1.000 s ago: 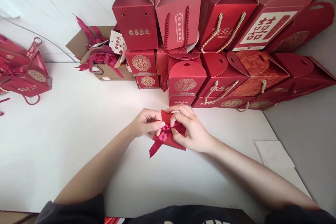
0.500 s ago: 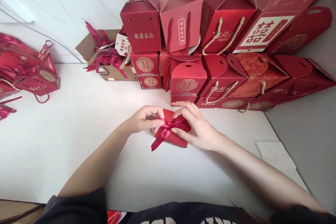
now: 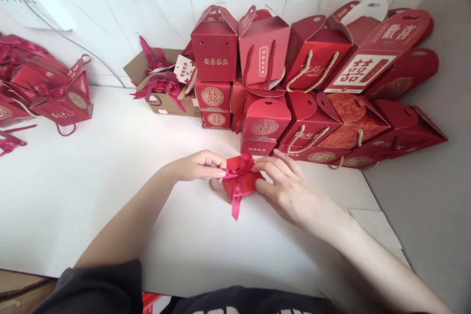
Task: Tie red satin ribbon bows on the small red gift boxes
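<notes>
The small red box (image 3: 247, 185) sits on my white table (image 3: 91, 196).
My left hand (image 3: 198, 166) pinches its ribbon (image 3: 236, 175), my right hand (image 3: 290, 190) lies open against it. Behind stand big red boxes (image 3: 314, 56); bare room lies left.

On my feed, a white counter (image 3: 110, 196) ran up to a white marble-tiled wall (image 3: 147, 0). Against the wall stood a stack of red paper gift boxes with rope handles and gold lettering (image 3: 265, 122). Just left of the stack sat an open brown cardboard carton (image 3: 167, 104) stuffed with dark red satin ribbons (image 3: 162, 86). More red ribbon-tied boxes (image 3: 55, 100) lay at the far left, and a white paper sheet (image 3: 375, 228) lay near the counter's right edge.
</notes>
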### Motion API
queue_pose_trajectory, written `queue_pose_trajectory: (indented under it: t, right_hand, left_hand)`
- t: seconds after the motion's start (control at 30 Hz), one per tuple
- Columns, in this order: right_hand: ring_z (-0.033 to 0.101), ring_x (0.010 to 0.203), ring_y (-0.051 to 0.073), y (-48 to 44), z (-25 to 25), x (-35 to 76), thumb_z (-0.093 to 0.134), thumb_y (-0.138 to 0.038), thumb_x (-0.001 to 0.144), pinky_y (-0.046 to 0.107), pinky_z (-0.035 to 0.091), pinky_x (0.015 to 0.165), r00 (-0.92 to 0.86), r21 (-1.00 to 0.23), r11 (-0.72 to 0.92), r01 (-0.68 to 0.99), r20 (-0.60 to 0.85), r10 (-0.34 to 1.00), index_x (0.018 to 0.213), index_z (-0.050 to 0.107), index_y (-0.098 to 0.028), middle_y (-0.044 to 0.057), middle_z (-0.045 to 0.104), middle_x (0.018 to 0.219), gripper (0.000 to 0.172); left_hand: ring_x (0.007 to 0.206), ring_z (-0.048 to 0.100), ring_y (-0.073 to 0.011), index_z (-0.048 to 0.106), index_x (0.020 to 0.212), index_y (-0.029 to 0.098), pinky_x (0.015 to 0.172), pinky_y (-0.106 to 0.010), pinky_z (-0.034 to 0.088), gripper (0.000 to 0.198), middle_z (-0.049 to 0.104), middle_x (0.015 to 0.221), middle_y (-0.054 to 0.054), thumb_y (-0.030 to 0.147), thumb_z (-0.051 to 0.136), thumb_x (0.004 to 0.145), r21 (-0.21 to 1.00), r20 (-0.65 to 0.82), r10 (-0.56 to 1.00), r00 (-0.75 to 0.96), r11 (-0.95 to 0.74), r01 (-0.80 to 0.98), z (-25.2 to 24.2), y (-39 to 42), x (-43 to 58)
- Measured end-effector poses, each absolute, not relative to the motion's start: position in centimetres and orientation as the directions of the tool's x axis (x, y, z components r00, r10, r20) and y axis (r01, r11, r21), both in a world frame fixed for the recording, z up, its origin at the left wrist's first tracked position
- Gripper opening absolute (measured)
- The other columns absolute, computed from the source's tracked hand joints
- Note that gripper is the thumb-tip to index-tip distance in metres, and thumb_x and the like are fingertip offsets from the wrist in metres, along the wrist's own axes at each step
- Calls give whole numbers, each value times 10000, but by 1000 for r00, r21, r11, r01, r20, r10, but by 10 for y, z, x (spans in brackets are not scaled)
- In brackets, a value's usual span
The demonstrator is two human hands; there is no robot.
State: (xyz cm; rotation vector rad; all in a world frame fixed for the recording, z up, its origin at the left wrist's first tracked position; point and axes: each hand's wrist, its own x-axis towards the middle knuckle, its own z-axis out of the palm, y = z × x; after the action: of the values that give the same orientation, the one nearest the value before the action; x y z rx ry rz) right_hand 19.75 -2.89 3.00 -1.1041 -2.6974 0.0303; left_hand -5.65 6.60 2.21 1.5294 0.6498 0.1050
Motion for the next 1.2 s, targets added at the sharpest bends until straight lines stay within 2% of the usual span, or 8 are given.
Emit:
queue_pose_trajectory:
  t: [0.1,0.27,0.37,0.5,0.6,0.7,0.87,1.2]
  right_hand:
    - [609,904,248,-33,37,204,514,-128,914,443,481,867,-614,-108,631,768,156,774,841,585,-170,92,636,968,109]
    - [579,598,162,-45,51,208,465,-276,972,278,429,571,-604,-472,500,726,-89,792,872,564,-221,-13,609,669,150]
    - [650,690,163,-47,52,210,498,-307,960,269,477,632,-729,-653,463,600,-207,652,964,609,-253,-11,684,794,124]
    - [630,1125,246,-47,38,201,621,-321,888,343,519,905,-865,-782,462,418,-188,465,1163,628,-282,56,628,1251,278]
    - [500,1304,251,-45,20,184,621,-296,891,388,460,1032,-850,-873,349,341,-129,510,1246,605,-306,59,539,1382,356]
    - [490,1300,199,-45,-1,165,626,-305,894,355,465,1025,-823,-993,36,114,-74,563,1323,549,-321,48,525,1396,437]
    - [424,1361,215,-48,-24,148,626,-306,903,388,421,1057,-783,-907,-367,-208,-71,618,1317,569,-295,59,480,1463,418]
    - [702,923,189,-38,2,170,565,-415,931,317,491,830,-812,-920,-388,55,-268,519,1201,663,-209,97,620,1218,354]
  left_hand:
    - [400,265,-49,597,780,136,439,-214,205,218,349,466,74,317,553,894,928,-372,391,842,125,351,19,67,-59]
    - [372,417,-91,624,820,141,467,-228,303,201,504,410,34,295,515,889,900,-435,315,844,127,417,20,66,-60]
    - [391,471,-97,638,736,140,491,-228,354,330,527,419,18,400,519,901,893,-437,382,814,79,443,24,63,-56]
    - [403,473,-91,645,608,135,464,-233,356,472,585,495,-18,519,546,864,848,-428,559,710,-24,530,29,58,-50]
    - [422,459,-91,594,530,141,442,-229,326,499,564,486,-11,552,594,814,795,-394,676,623,-90,600,31,54,-48]
    - [465,461,-98,567,520,144,449,-230,310,492,557,504,-6,555,622,784,773,-372,720,586,-108,625,32,51,-48]
    - [475,391,-88,526,500,148,450,-239,261,509,500,501,9,564,621,777,734,-353,759,547,-138,665,33,52,-49]
    - [418,279,-67,334,490,178,410,-246,191,536,342,444,53,525,636,764,766,-343,768,541,-105,634,29,49,-47]
